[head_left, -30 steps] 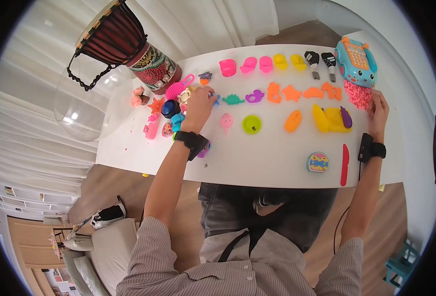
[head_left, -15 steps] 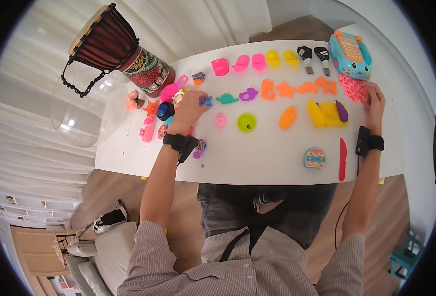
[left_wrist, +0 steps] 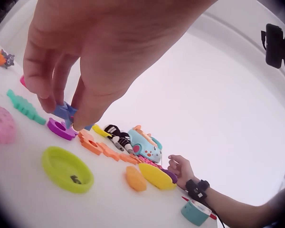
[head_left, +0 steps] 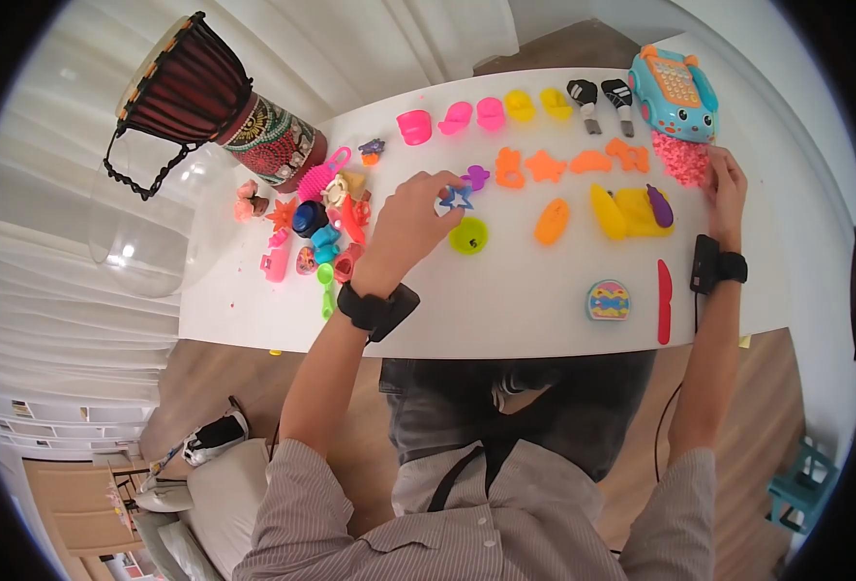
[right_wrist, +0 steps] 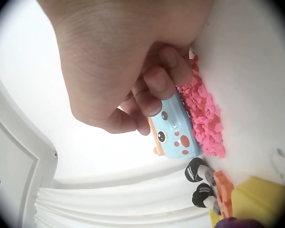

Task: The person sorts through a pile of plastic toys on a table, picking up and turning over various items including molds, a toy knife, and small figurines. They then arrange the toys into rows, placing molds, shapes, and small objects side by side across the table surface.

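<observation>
My left hand (head_left: 406,234) pinches a blue star-shaped cutter (head_left: 458,198) between thumb and fingers. In the left wrist view the cutter (left_wrist: 64,113) is held above the table, with a purple duck-shaped cutter (left_wrist: 61,129) and a teal dinosaur shape (left_wrist: 26,108) behind it. A lime-green round dish (head_left: 467,235) lies just below the star in the head view. At the right, my right hand (head_left: 727,194) is beside a heap of pink crumbs (head_left: 677,160), its fingers loosely bent with nothing visible in them (right_wrist: 204,114).
A toy phone (head_left: 675,92) stands behind the crumbs. Orange cutters (head_left: 546,166), a yellow piece (head_left: 641,215) and a red plastic knife (head_left: 664,300) lie on the white table. Piled toys (head_left: 323,242) and a tall drum (head_left: 278,145) stand at left.
My left hand has come away from the toy pile, taken hold of the blue star cutter and carried it right, toward the purple cutter. The right hand stays by the pink crumbs.
</observation>
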`<state>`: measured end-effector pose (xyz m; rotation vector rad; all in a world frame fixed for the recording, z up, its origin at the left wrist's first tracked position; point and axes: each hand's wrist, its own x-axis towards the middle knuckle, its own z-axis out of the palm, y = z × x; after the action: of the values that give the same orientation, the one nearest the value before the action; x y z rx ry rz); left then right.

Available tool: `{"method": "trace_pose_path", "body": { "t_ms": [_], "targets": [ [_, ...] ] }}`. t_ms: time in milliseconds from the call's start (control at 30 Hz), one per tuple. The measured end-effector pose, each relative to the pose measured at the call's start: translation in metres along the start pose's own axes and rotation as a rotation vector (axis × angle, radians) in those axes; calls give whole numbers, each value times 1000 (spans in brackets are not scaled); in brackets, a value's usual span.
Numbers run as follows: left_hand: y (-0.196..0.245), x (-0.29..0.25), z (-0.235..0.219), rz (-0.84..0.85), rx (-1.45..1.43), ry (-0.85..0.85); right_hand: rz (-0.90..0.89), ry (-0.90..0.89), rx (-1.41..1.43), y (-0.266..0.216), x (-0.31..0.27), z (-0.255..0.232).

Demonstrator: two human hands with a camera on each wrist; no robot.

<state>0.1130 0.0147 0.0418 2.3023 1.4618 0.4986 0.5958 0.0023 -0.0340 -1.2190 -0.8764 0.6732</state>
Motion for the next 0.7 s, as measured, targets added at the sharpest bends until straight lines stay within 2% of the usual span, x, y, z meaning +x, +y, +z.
{"method": "trace_pose_path", "body": {
  "t_ms": [133, 200, 233, 300, 400, 500, 633, 700],
  "targets": [
    [-6, -5, 4, 0, 24, 0, 1, 2, -11, -1, -3, 1],
    [-24, -9, 0, 114, 73, 134, 6, -9, -1, -4, -4, 2],
    [-28, -11, -2, 116, 74, 131, 7, -5, 0, -6, -4, 2],
    [-29, -17, -7, 51, 93, 24, 1, -17, -61, -5, -3, 2],
    [-28, -27, -2, 12, -26, 3, -1, 0, -48, -3, -2, 4],
    [-30, -32, 2, 56, 97, -8, 4, -6, -43, -3, -1, 1],
    [-27, -42, 7, 26, 9, -14, 5, -19, -33, 1, 0, -2],
    [-19, -50, 4, -77, -76, -105, -11, -15, -20, 1, 0, 0]
  ]
}}
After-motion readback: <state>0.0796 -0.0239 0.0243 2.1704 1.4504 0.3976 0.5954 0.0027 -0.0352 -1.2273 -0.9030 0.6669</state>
